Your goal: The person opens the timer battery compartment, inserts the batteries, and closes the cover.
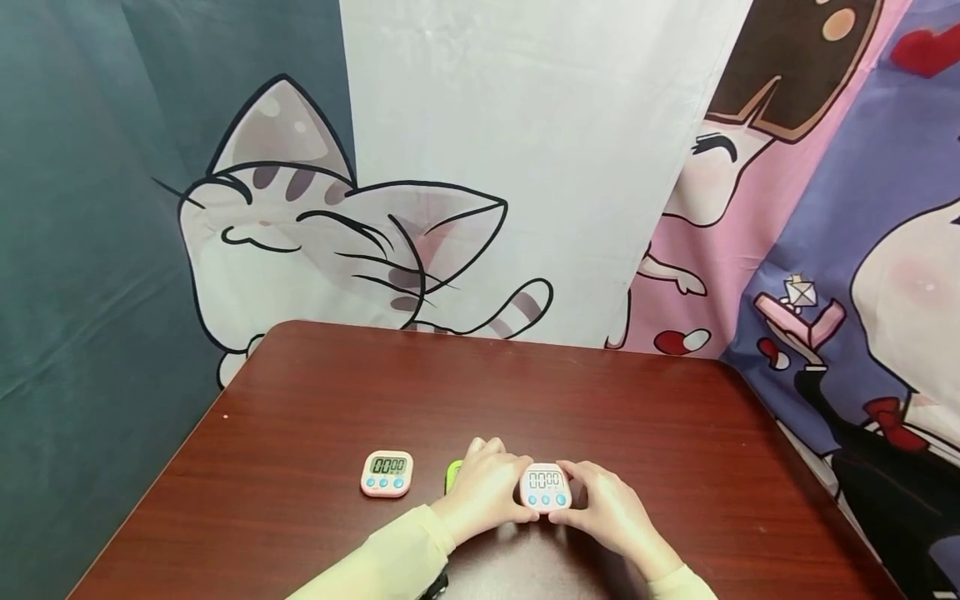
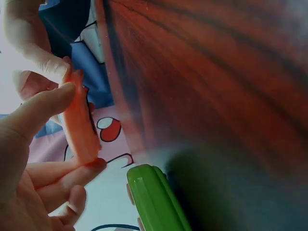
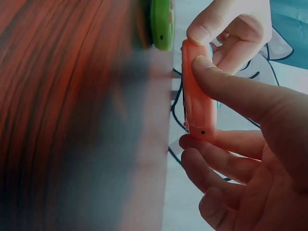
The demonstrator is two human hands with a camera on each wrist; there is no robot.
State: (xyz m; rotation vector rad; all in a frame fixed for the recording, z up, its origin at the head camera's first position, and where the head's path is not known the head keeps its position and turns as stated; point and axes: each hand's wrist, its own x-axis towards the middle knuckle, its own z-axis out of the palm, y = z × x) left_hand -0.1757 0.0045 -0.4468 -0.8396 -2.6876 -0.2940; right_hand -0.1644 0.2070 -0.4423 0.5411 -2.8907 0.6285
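Observation:
Both hands pinch a pink digital timer (image 1: 545, 488) between thumbs and fingers, one hand on each side. Its screen reads zeros above a row of blue buttons. My left hand (image 1: 487, 487) grips the left edge, and my right hand (image 1: 611, 508) grips the right edge. From the side, the pink timer (image 2: 79, 120) stands a little off the tabletop in the left wrist view. The right wrist view also shows the pink timer (image 3: 199, 91) edge-on between thumbs and fingers. A green timer (image 1: 452, 475) lies just behind my left hand, mostly hidden by it.
Another pink timer (image 1: 387, 474) lies face up on the brown table (image 1: 450, 383), left of the hands. Cartoon-printed cloth (image 1: 525, 167) hangs behind the table and along its sides. A dark band (image 1: 435, 587) shows at the left wrist.

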